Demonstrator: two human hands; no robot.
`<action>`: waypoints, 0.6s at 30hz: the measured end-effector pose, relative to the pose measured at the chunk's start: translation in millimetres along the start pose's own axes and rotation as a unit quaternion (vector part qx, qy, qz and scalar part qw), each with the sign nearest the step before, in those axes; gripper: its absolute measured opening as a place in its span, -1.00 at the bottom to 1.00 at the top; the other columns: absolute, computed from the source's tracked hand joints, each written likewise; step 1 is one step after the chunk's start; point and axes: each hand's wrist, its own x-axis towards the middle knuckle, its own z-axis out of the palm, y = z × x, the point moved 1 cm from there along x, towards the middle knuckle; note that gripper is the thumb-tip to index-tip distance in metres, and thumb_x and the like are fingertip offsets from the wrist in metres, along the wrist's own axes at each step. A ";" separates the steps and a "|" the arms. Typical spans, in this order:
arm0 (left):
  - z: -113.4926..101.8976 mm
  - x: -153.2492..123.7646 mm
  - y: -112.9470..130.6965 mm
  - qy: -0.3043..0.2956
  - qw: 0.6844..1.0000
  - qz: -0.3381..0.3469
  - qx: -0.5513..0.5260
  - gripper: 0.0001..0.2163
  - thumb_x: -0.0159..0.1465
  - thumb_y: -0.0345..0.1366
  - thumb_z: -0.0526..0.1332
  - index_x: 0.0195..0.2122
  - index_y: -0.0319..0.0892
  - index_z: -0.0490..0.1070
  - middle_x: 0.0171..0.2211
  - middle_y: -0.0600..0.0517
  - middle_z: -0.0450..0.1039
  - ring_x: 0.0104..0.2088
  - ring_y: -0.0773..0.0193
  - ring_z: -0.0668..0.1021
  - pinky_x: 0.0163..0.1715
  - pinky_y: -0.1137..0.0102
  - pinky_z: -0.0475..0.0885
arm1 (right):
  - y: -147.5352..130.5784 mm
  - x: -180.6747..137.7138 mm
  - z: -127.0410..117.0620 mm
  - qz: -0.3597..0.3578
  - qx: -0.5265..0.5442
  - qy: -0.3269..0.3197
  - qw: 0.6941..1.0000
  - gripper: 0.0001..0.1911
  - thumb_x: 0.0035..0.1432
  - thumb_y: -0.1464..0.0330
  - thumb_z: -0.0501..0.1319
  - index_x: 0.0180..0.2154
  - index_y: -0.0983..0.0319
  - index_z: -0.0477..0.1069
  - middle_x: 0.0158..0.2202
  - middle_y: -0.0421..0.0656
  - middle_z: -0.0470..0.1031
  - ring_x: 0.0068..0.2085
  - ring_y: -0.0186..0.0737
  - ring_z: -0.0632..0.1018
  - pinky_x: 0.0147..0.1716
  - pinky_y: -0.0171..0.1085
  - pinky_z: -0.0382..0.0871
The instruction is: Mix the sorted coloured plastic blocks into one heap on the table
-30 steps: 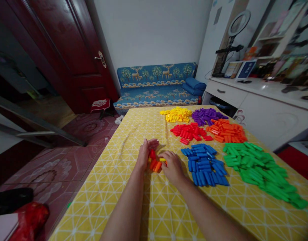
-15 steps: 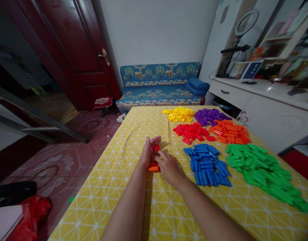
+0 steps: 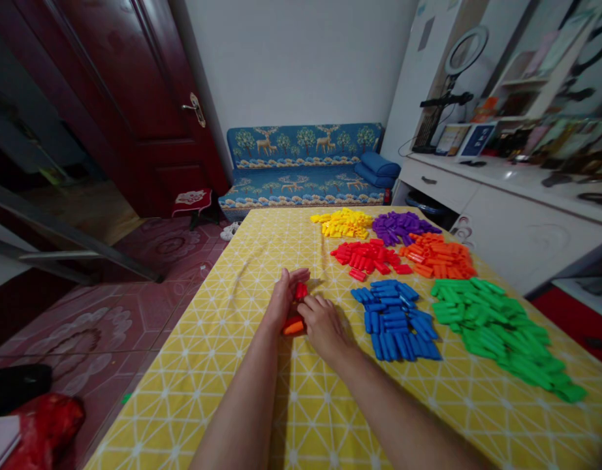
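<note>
Apparently corralling a small red plastic piece (image 3: 301, 290) and, at its six o'clock, an orange plastic cylinder (image 3: 294, 326) on the yellow-clothed table (image 3: 207, 391), I cup my unclenched left hand (image 3: 283, 297) beside them, while my curled right hand (image 3: 323, 323), its grip impossible to tell, probably needs gentle inward pressure.

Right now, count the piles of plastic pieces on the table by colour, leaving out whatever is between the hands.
Yellow pile: 1
Purple pile: 1
Red pile: 1
Orange pile: 1
Blue pile: 1
Green pile: 1
Total: 6 piles
</note>
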 end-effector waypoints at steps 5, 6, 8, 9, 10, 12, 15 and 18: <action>0.0 -0.2 2.4 0.016 1.000 -0.012 0.000 -0.34 0.13 0.31 0.16 -0.14 -0.26 0.57 -0.08 -0.24 0.57 0.09 -0.06 0.51 0.16 0.12 0.31 | 6.7 -1.5 -8.0 0.030 0.136 0.114 0.984 -0.69 0.22 0.57 0.07 -0.16 0.18 0.52 -0.14 -0.08 0.54 -0.08 -0.13 0.48 -0.05 -0.14 0.32; -0.5 0.0 2.2 0.018 1.000 -0.010 0.002 -0.34 0.13 0.30 0.16 -0.13 -0.25 0.57 -0.09 -0.23 0.57 0.08 -0.06 0.51 0.15 0.12 0.31 | 8.7 -1.8 -11.2 0.040 0.189 0.150 0.970 -0.68 0.20 0.57 0.07 -0.17 0.18 0.52 -0.14 -0.08 0.54 -0.06 -0.14 0.49 -0.02 -0.14 0.33; -1.5 0.5 1.4 0.017 1.000 -0.009 0.005 -0.35 0.15 0.30 0.15 -0.12 -0.24 0.57 -0.09 -0.22 0.57 0.07 -0.04 0.52 0.14 0.14 0.32 | 13.3 -2.4 -18.0 0.090 0.318 0.218 0.918 -0.74 0.21 0.51 0.10 -0.20 0.18 0.52 -0.19 -0.11 0.56 -0.10 -0.19 0.52 -0.05 -0.19 0.38; -1.9 0.7 0.8 0.017 1.000 -0.011 0.006 -0.36 0.16 0.29 0.14 -0.12 -0.23 0.57 -0.08 -0.21 0.57 0.07 -0.03 0.52 0.14 0.14 0.33 | 15.7 -2.7 -21.1 0.129 0.390 0.242 0.879 -0.80 0.22 0.45 0.13 -0.21 0.18 0.51 -0.25 -0.14 0.56 -0.18 -0.24 0.54 -0.14 -0.24 0.41; -2.3 0.9 0.3 0.018 1.000 -0.014 0.007 -0.36 0.17 0.29 0.14 -0.11 -0.22 0.57 -0.08 -0.21 0.57 0.06 -0.02 0.53 0.14 0.15 0.33 | 18.2 -2.9 -23.8 0.172 0.465 0.256 0.830 -0.84 0.21 0.39 0.16 -0.20 0.18 0.51 -0.32 -0.18 0.54 -0.28 -0.29 0.53 -0.26 -0.30 0.42; -2.9 1.3 -0.6 0.020 1.000 -0.022 0.008 -0.36 0.18 0.29 0.12 -0.10 -0.21 0.57 -0.07 -0.20 0.57 0.06 0.00 0.53 0.13 0.16 0.33 | 22.9 -2.7 -28.4 0.245 0.603 0.255 0.715 -0.83 0.16 0.31 0.24 -0.19 0.18 0.50 -0.41 -0.25 0.50 -0.43 -0.39 0.48 -0.47 -0.42 0.36; -3.6 1.8 -1.4 0.021 0.999 -0.027 0.014 -0.36 0.20 0.28 0.10 -0.08 -0.21 0.56 -0.05 -0.20 0.56 0.07 0.00 0.52 0.13 0.17 0.34 | 29.8 -0.6 -34.8 0.285 0.733 0.232 0.572 -0.78 0.07 0.33 0.33 -0.19 0.20 0.51 -0.32 -0.23 0.53 -0.44 -0.46 0.48 -0.53 -0.50 0.34; -4.4 2.2 -1.5 0.022 0.999 -0.027 0.016 -0.36 0.21 0.28 0.09 -0.07 -0.22 0.56 -0.04 -0.21 0.56 0.07 0.00 0.53 0.11 0.18 0.35 | 37.5 2.0 -41.2 0.295 0.799 0.202 0.483 -0.81 0.12 0.34 0.30 -0.18 0.23 0.51 -0.23 -0.15 0.57 -0.35 -0.41 0.56 -0.49 -0.49 0.41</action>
